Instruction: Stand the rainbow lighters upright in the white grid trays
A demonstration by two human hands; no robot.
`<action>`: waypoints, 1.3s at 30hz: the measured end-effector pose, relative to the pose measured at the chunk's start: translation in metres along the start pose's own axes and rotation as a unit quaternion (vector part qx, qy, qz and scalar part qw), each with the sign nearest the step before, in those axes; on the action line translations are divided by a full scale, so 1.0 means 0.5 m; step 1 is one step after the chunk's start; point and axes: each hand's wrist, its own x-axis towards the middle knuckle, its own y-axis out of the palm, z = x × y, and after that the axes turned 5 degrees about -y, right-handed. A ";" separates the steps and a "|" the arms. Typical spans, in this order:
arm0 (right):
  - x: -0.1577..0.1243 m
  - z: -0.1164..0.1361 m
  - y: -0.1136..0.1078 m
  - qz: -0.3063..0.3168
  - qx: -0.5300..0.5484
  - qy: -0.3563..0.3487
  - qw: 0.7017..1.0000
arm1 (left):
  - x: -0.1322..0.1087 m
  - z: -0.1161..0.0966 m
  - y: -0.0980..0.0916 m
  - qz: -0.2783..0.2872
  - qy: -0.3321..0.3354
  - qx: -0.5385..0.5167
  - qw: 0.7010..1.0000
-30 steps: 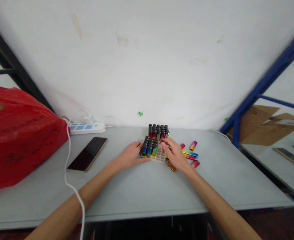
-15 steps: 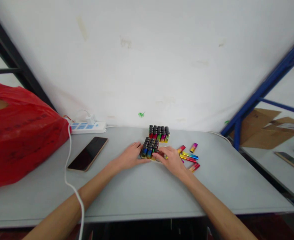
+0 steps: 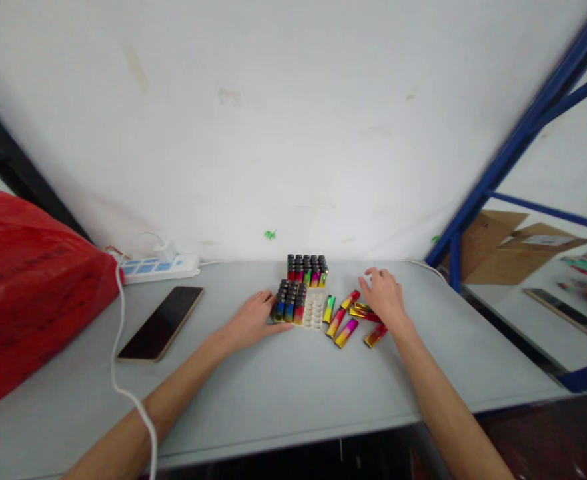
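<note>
A white tray [image 3: 313, 313] with round-ended slots stands on the desk. Its left part holds rows of upright black-topped lighters [image 3: 290, 303] in blue, green and red; bare slots show at its right. My left hand [image 3: 253, 319] grips the tray's left side, thumb along the front edge and fingers behind. Loose lighters [image 3: 342, 320] in shiny red, gold, green and purple lie to the right of the tray. Above the right end of this pile is my right hand [image 3: 384, 293], fingers apart, nothing visible in them. Part of the pile is hidden beneath it.
A full block of lighters [image 3: 307, 270] stands behind the tray near the wall. On the left are a phone [image 3: 162, 325], a power strip [image 3: 160, 268], a white cable [image 3: 136, 400] and a red bag [image 3: 38, 287]. A blue frame [image 3: 456, 257] borders the right side.
My right hand has left the tray and moved right over the loose lighters, uncovering the bare slots. My left hand stays at the tray. The camera view has shifted slightly.
</note>
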 end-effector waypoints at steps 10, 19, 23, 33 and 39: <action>0.041 -0.095 0.031 0.081 0.106 0.056 0.990 | 0.001 -0.004 -0.004 0.015 -0.014 0.029 0.999; 0.004 0.038 0.030 0.099 0.613 -0.002 0.784 | 0.000 -0.007 -0.006 0.019 -0.013 0.038 0.999; -0.024 0.092 0.036 0.087 0.574 -0.023 0.814 | 0.000 0.007 0.005 0.009 -0.003 0.016 1.000; -0.055 0.149 0.036 0.011 0.440 -0.072 0.895 | 0.003 0.044 0.036 -0.027 0.013 -0.014 0.999; -0.061 0.151 0.038 0.022 0.431 -0.121 0.894 | 0.003 0.044 0.035 -0.031 0.020 -0.015 0.999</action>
